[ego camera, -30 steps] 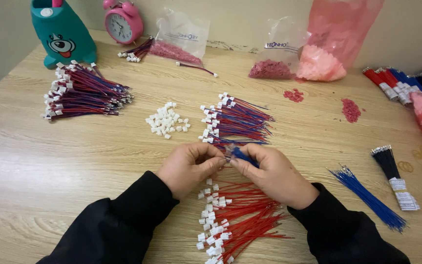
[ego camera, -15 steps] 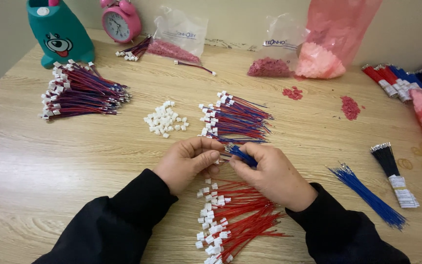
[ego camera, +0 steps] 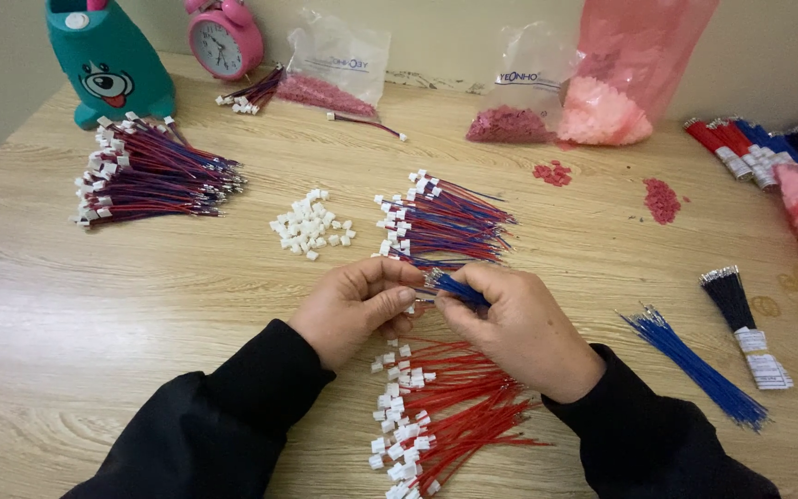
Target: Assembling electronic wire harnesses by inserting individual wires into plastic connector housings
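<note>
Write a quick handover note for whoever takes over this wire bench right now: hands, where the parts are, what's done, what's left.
Left hand: fingertips pinched at the tip of the blue wires; what it grips is too small to tell.
Right hand: holds a small bunch of blue wires.
Parts: red wires with white connectors lie just below the hands; loose white connectors ahead on the table; more blue wires to the right.
Done, judging by the piles: red-and-blue connector bundles, centre and far left.
Left: the red pile apparently lacks blue wires.
</note>
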